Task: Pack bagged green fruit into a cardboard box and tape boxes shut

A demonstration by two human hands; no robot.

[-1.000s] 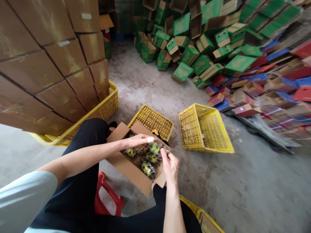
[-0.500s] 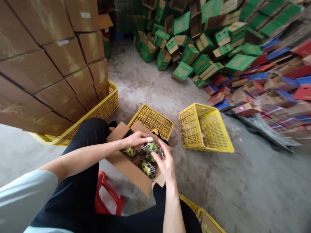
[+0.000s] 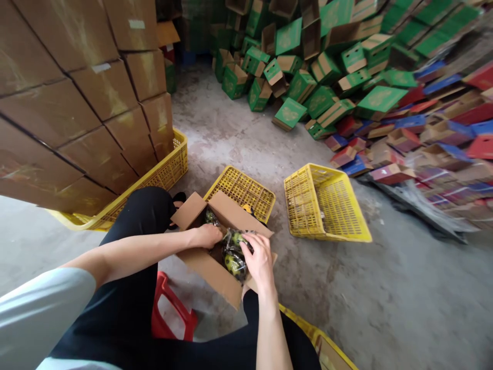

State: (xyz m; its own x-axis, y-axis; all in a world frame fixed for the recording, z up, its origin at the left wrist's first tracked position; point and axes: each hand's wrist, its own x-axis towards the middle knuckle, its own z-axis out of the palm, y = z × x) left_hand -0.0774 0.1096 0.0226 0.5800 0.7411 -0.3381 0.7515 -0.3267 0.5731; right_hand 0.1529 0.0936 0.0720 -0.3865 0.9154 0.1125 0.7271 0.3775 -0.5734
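Gray floor [image 3: 404, 288], widest to the near right, running far between brown carton stack [image 3: 88, 97] at left and heap of green, red and blue boxes [image 3: 304, 97] at far right. Two yellow crates [image 3: 342, 205], edges apart, with floor between. Nearer, between the knees, open carton [image 3: 211, 275], flaps spread outward. Hands apart: left hand [image 3: 206, 236] dipped inside, fingertips hidden, cannot tell its grip; right hand [image 3: 259, 257] curved at wrapped yellow-green items [image 3: 234, 264] inside, touching, cannot tell whether clamped.
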